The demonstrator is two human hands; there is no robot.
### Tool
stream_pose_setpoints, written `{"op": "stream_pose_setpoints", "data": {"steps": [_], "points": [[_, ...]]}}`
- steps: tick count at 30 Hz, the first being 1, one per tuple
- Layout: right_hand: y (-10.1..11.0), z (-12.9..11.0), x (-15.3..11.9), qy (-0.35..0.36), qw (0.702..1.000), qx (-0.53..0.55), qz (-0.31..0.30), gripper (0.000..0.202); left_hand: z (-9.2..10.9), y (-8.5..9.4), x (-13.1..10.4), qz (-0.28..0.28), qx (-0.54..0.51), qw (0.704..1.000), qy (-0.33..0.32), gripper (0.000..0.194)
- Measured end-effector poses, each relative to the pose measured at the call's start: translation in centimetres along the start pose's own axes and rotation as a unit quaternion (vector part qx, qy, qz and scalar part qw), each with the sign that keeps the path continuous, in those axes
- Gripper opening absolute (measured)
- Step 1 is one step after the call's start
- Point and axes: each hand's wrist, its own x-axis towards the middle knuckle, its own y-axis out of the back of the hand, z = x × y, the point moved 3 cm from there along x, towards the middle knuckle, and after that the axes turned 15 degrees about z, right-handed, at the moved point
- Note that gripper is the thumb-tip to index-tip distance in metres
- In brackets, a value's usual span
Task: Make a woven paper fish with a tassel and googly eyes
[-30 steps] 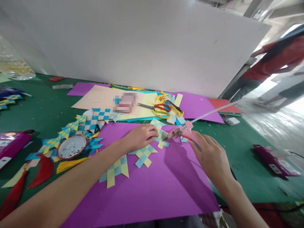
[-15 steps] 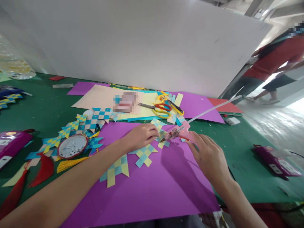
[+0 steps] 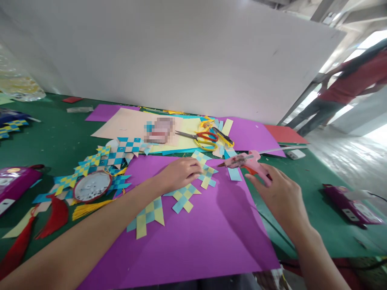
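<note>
My left hand (image 3: 182,172) has its fingers curled down at the edge of a woven yellow-and-blue paper piece (image 3: 207,172), pinching or pressing it; the fingertips are partly hidden. In my right hand (image 3: 279,193) is a pink glue gun (image 3: 249,161), held by its handle. Its nozzle points left, apart from the paper, and a clear glue stick comes out of its back. Two more woven pieces, one in the middle (image 3: 183,197) and one nearer me (image 3: 149,216), lie on the purple sheet (image 3: 193,245).
Scissors (image 3: 198,139) and a cutter knife (image 3: 223,137) lie on paper sheets at the back. To the left are woven paper fish (image 3: 123,149), a dish of small eyes (image 3: 92,186) and red tassels (image 3: 57,215). A purple power strip (image 3: 350,205) is at right. A person (image 3: 352,84) stands beyond.
My right hand has drawn the glue gun right, away from the woven paper, turning its nozzle more level. My left hand stays in place. The people behind have moved.
</note>
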Motion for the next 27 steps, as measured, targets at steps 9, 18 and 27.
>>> {"op": "stream_pose_setpoints", "data": {"steps": [9, 18, 27], "points": [[0.6, 5.8, 0.0, -0.083, 0.994, -0.061, -0.023, 0.051, 0.0, 0.0, 0.1, -0.002, -0.007, 1.0, 0.008, 0.013], [-1.7, 9.8, -2.1, -0.088, 0.985, -0.146, -0.037, 0.049, 0.1, 0.1, 0.3, -0.005, -0.014, 1.0, 0.016, 0.013], [0.3, 2.2, -2.1, 0.064, 0.998, -0.027, 0.009, 0.052, 0.0, 0.0, 0.2, -0.002, -0.014, 1.0, 0.018, 0.014]]}}
